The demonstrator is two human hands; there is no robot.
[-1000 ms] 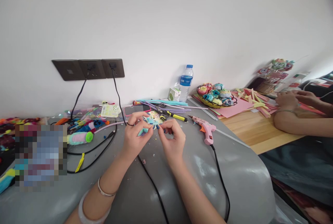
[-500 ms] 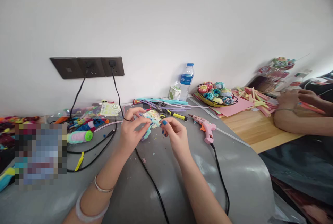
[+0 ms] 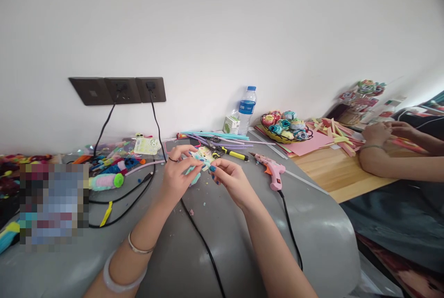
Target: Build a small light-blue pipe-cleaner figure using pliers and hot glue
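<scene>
My left hand [image 3: 178,175] and my right hand [image 3: 231,180] meet above the grey table [image 3: 215,228]. Between their fingertips they pinch a small light-blue fuzzy craft piece [image 3: 194,171], a twisted pipe-cleaner shape. The left hand's thumb and forefinger close on its upper part, and the right hand's fingers grip its right end. Behind the hands lie a phone in a pink case [image 3: 180,144], a small printed card [image 3: 205,154] and a yellow-handled tool [image 3: 231,153].
A pink glue gun [image 3: 273,173] lies right of my hands, its black cord trailing toward me. Pipe cleaners [image 3: 222,138], a water bottle [image 3: 246,109], a basket of fabric roses [image 3: 286,124], wall sockets [image 3: 118,90] and colourful clutter [image 3: 111,168] surround them. Another person's arms [image 3: 391,150] rest on the wooden table.
My hands have stayed close together and keep working the blue piece, shifting slightly. The right hand's fingers have turned. The other person's hands moved a little.
</scene>
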